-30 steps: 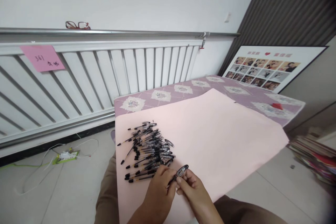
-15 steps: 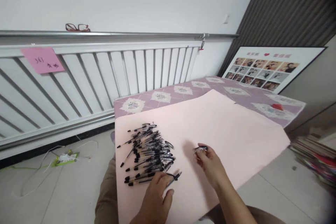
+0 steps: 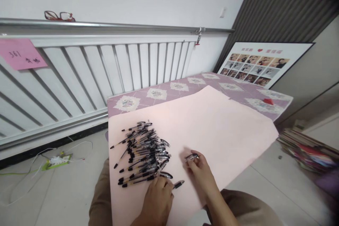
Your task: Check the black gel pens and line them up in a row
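Note:
A heap of black-and-clear pens (image 3: 144, 150) lies on the pale pink sheet (image 3: 222, 123), most of them with dark tips pointing left. At the heap's near edge, my left hand (image 3: 159, 192) is closed with its fingers bent down on a pen. The pen's black-and-clear end (image 3: 178, 184) sticks out to the right of the fingers; the rest is hidden under the hand. To the right, a little above the sheet, my right hand (image 3: 200, 169) pinches a short black-and-clear pen cap (image 3: 191, 156) between thumb and fingers.
The sheet lies over a purple patterned tablecloth (image 3: 156, 93). A white radiator (image 3: 127, 65) runs behind the table, with glasses (image 3: 59, 16) on the pipe above it. A photo board (image 3: 262, 65) leans at the back right. A power strip (image 3: 57, 161) lies on the floor at left.
My left hand's fingers have drawn together and closed at the heap's near edge. My right hand keeps the pen cap and sits slightly lower. The view has turned a little to the right.

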Tool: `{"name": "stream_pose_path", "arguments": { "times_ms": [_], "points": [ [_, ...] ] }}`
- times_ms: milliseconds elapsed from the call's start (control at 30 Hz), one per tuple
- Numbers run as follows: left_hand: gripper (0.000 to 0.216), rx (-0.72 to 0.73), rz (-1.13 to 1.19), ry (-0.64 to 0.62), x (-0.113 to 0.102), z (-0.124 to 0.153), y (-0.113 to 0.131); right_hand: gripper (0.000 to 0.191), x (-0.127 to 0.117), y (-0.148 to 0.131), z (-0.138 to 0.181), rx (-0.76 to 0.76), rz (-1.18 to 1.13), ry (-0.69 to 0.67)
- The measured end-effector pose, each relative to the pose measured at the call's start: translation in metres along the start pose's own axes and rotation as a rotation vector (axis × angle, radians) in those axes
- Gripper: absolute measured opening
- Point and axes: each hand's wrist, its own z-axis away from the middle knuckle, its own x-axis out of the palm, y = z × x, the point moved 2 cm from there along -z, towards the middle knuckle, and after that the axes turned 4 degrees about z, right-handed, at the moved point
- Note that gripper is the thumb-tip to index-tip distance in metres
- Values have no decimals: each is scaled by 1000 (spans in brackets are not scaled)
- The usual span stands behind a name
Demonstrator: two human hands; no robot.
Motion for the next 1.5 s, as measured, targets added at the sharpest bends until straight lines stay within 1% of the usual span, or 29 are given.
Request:
{"name": "stream_pose_path", "arguments": {
  "times_ms": [133,333,533,733,833,900,1000,1167,1333,1400,1500],
  "points": [
    [23,-30,-31,-2,-2,-7,4,43,-7,4,20,47,-14,-19],
    [17,-34,148,98,-11,-3,2,46,-10,12,34,52,-2,-50],
    [17,-16,245,125,-15,1,0,43,0,20,42,22,-86,-221],
    [18,-12,340,128,-24,4,7,34,11,17,53,8,-91,-317],
    [17,1,370,109,-28,5,8,28,16,15,57,24,-77,-382],
    [15,-3,385,101,-30,5,7,25,18,12,60,50,-51,-401],
    [15,-19,403,126,-32,6,7,24,21,6,64,85,-21,-405],
    [14,-40,388,183,-33,9,7,24,27,-1,69,58,-3,-365],
    [16,-32,291,219,-33,10,7,25,34,-3,73,74,-41,-309],
    [17,-19,263,224,-34,10,6,25,36,-3,74,89,-57,-321],
    [17,-8,280,217,-35,9,4,23,38,-5,74,111,-75,-340]
  ]
}}
